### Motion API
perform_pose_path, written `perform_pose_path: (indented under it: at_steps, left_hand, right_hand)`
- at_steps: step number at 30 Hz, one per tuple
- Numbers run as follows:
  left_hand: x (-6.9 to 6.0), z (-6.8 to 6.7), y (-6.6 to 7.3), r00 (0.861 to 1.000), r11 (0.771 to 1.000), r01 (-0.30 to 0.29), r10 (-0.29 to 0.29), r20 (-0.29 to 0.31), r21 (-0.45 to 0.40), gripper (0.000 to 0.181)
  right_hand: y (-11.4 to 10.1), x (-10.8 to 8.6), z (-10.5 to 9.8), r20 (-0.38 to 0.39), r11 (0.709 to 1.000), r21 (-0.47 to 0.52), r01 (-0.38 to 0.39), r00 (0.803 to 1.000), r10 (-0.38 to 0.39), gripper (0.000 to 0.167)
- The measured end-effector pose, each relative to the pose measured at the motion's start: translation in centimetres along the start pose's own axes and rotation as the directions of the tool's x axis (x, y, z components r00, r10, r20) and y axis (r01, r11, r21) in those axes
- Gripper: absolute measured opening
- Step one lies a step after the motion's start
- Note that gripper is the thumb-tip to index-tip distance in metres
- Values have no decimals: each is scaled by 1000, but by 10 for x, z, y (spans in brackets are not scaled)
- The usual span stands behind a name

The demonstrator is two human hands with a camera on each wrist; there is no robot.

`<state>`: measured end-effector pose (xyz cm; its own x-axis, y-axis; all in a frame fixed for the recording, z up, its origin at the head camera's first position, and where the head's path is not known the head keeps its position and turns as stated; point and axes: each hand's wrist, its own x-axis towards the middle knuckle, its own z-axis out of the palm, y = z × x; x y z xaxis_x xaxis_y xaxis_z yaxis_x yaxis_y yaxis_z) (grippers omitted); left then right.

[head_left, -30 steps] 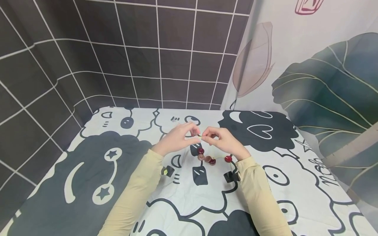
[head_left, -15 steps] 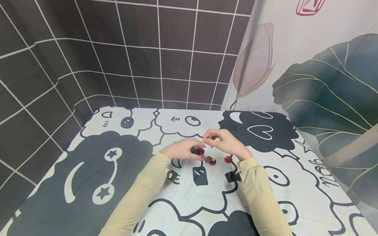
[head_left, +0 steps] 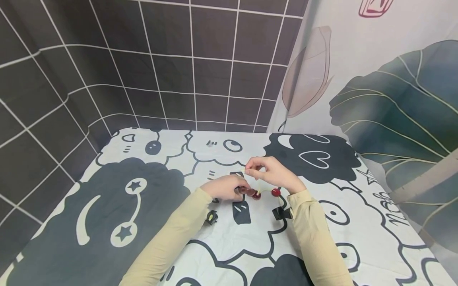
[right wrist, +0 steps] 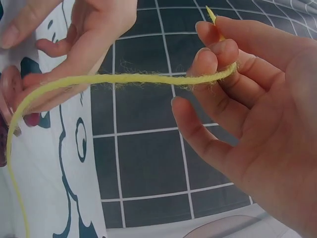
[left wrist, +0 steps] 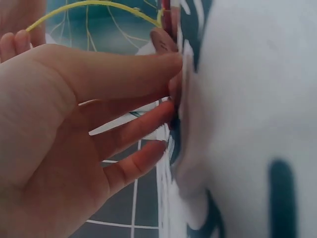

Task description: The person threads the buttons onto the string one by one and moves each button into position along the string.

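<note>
Yellow yarn [right wrist: 124, 78] runs from my right hand [head_left: 266, 171], whose thumb and fingertips pinch it near its end above the table. In the right wrist view a short pointed tip sticks out past those fingers. Its other part curves down to several red and brown round buttons on the cloth. My left hand [head_left: 227, 187] is low among them, thumb and fingertips closing round a button that they mostly cover. Next to those fingertips lie a brown button [head_left: 251, 192] and a dark red one [head_left: 257, 195]. Farther right is a bright red button [head_left: 276, 192] beside the yarn.
A white cloth [head_left: 229, 246] with dark cartoon drawings covers the table. Behind it hangs a dark grid-patterned curtain [head_left: 211, 75], with a leaf-print curtain [head_left: 393, 103] at the right. A black wrist camera mount [head_left: 280, 213] sits by the right sleeve.
My left hand has let go of the yarn end and come down and toward me to the buttons, then slightly right. The right hand stays nearly in place, pinching the yarn.
</note>
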<state>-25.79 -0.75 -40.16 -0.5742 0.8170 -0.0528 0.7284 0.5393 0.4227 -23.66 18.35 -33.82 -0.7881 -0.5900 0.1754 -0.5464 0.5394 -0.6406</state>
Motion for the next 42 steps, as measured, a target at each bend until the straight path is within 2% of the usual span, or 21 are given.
perform_pose_path:
  at_steps: [8,17,21,26,29,33,35,40,42]
  left_hand:
    - [2,8,-5,999,1000,18,-18,-27,3,12]
    - [1,4,-6,996,996,80,-79,46,-36,25]
    - [-2,-4,-6,997,997,67,-66,34,-40,21]
    - [-9,-19,-5,999,998,16,-18,-36,-62,15]
    - [-15,-29,-4,995,998,-13,6,-102,-68,15]
    - [-26,-43,-2,983,996,-49,35,-182,-71,14]
    - [-30,-48,-1,975,994,-84,69,-213,-63,15]
    - [-37,-58,1,950,987,-158,147,-274,-20,18]
    - [-39,-61,2,946,987,-160,148,-287,-19,17]
  right_hand:
    - [0,-1,0,13,1000,-7,18,1000,-17,5]
    - [1,-1,1,34,1000,6,29,999,-29,5]
    - [1,-1,1,36,999,1,35,999,-35,6]
    - [3,-1,0,28,1000,2,25,999,-25,6]
    - [4,-2,-2,19,1000,1,17,1000,-17,5]
    - [4,-3,-5,14,1000,0,2,1000,-2,6]
    - [5,-4,-7,10,1000,3,-12,1000,12,8]
    - [6,-7,-12,-6,999,18,-42,999,42,6]
    - [6,-8,-14,-10,999,20,-38,999,39,5]
